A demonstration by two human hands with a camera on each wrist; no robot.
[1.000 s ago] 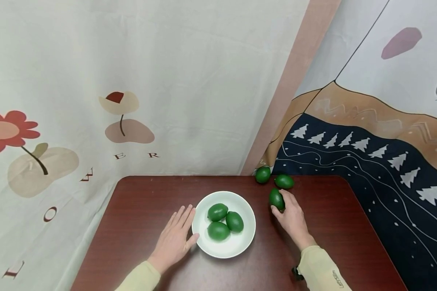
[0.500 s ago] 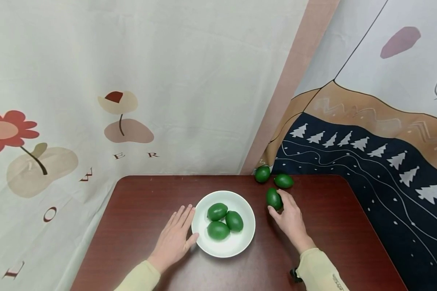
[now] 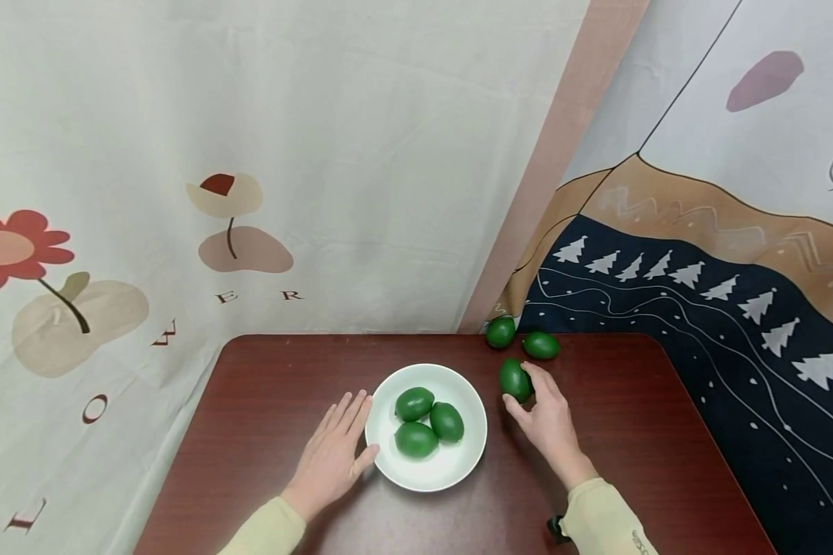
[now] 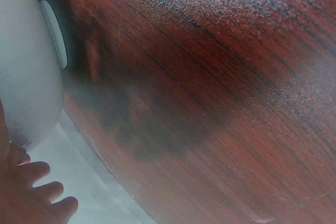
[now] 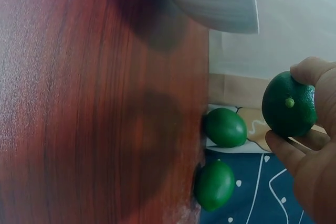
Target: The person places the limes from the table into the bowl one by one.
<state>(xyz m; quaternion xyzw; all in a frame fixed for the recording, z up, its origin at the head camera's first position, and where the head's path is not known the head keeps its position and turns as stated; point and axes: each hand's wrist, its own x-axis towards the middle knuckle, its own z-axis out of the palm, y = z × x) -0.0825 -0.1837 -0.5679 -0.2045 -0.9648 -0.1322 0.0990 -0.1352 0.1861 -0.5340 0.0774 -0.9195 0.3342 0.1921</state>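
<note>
My right hand (image 3: 548, 420) grips a dark green lime (image 3: 515, 380) between thumb and fingers, right of the bowl. In the right wrist view that lime (image 5: 289, 104) is held up off the table, its pale stem end showing. My left hand (image 3: 333, 455) has its fingers straight and rests against the left side of a white bowl (image 3: 426, 482). Three limes (image 3: 416, 439) lie together inside the bowl. The left wrist view shows the bowl's outer wall (image 4: 31, 61) with fingertips (image 4: 39, 171) by it.
Two more limes, one at the back edge (image 3: 500, 332) and one just right of it (image 3: 541, 345), lie on the reddish-brown table (image 3: 284, 378). A pale printed curtain (image 3: 361, 193) hangs behind, with a dark tree-patterned cloth (image 3: 666, 308) on the right.
My right hand has moved a little to the left with the lime in it, toward the bowl. The left hand and the bowl have stayed put.
</note>
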